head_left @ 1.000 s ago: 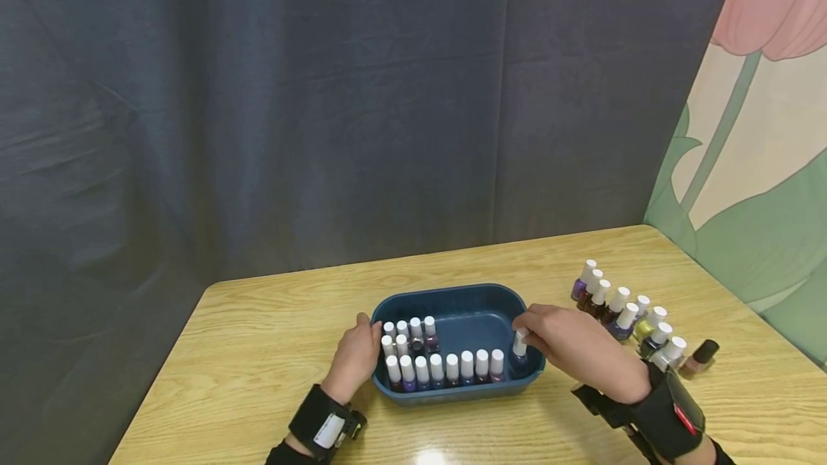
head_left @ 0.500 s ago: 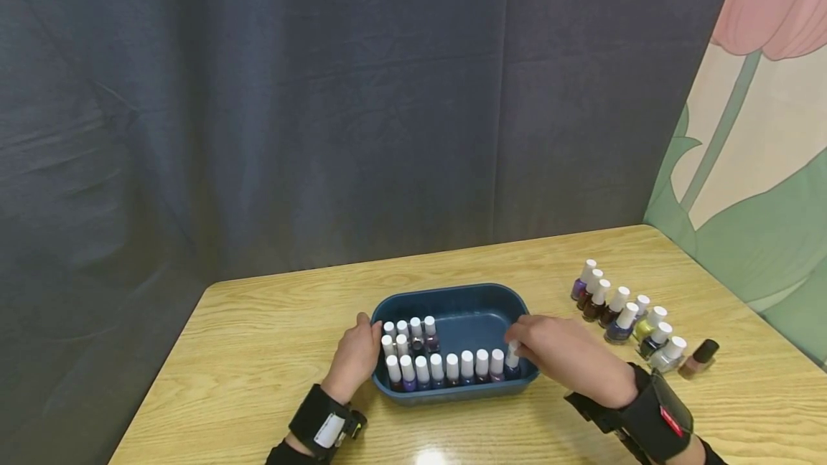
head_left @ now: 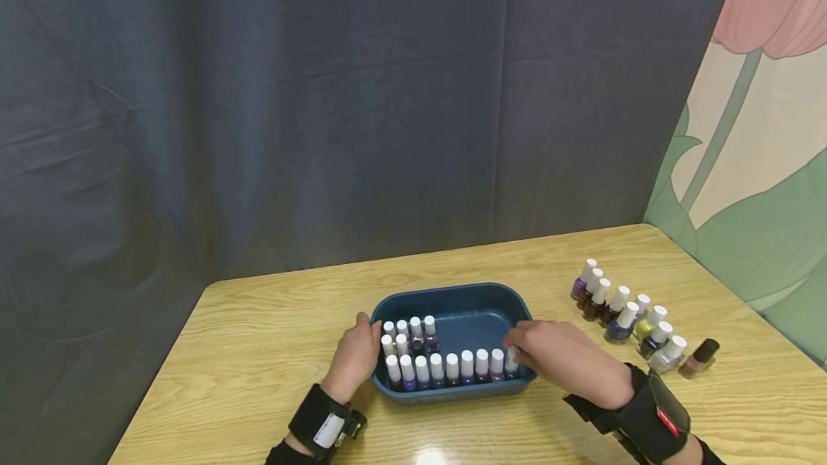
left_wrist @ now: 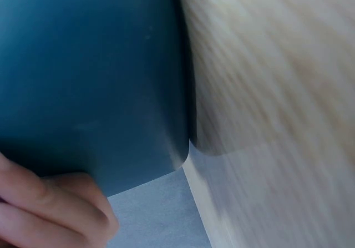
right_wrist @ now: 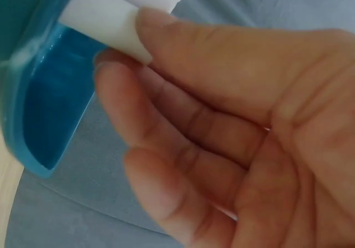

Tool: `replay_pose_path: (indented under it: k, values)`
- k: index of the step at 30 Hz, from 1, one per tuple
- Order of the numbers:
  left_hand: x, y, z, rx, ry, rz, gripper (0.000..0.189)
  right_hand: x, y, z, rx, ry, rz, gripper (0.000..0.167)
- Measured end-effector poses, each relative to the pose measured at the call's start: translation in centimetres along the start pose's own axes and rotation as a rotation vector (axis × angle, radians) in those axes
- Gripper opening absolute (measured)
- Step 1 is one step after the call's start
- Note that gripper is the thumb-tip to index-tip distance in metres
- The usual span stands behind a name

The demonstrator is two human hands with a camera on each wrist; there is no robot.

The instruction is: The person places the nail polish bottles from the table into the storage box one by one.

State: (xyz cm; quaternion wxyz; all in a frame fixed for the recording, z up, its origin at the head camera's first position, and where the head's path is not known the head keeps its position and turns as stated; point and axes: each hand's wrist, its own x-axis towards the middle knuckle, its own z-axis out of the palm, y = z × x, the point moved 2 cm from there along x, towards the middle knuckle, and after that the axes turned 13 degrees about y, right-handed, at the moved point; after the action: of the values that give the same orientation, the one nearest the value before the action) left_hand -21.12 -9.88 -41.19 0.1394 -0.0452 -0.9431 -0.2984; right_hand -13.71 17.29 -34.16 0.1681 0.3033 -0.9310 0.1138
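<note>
A dark blue plastic tray (head_left: 446, 399) sits on the wooden table, with white-capped nail polish bottles standing in rows along its left end and front side. My left hand (head_left: 354, 354) grips the tray's left end; in the left wrist view its bent fingers (left_wrist: 61, 209) lie against the outer wall. At the front right corner, my right hand (head_left: 562, 354) pinches the white cap of a nail polish bottle (head_left: 512, 364) between thumb and fingers. That bottle stands upright at the end of the front row. The right wrist view shows the pinched white cap (right_wrist: 105, 23) up close.
Right of the tray, several more nail polish bottles (head_left: 622, 323) stand on the table (head_left: 278, 350), mostly white-capped. One bottle with a black cap (head_left: 700, 359) is at their near end. A dark curtain (head_left: 362, 106) hangs behind, beside a flower-patterned wall (head_left: 769, 163).
My right hand has brought the nail polish bottle left, up to the end of the front row, and lowered slightly. The left hand and tray have stayed put.
</note>
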Motion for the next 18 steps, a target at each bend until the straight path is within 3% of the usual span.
replay_pose_path:
  k: [11,14,18]
  values:
    - [-0.1,0.1,-0.1,-0.006,0.004,0.007,0.020,-0.3,0.9,-0.9,0.066,-0.043,0.090,0.020]
    - [0.0,0.1,-0.1,-0.006,-0.003,0.001,0.020,-0.5,2.1,-1.8,0.042,-0.015,0.153,0.024]
    - [0.0,0.1,0.0,-0.008,-0.010,-0.003,0.021,-1.1,4.8,-3.2,-0.078,0.052,0.272,0.021]
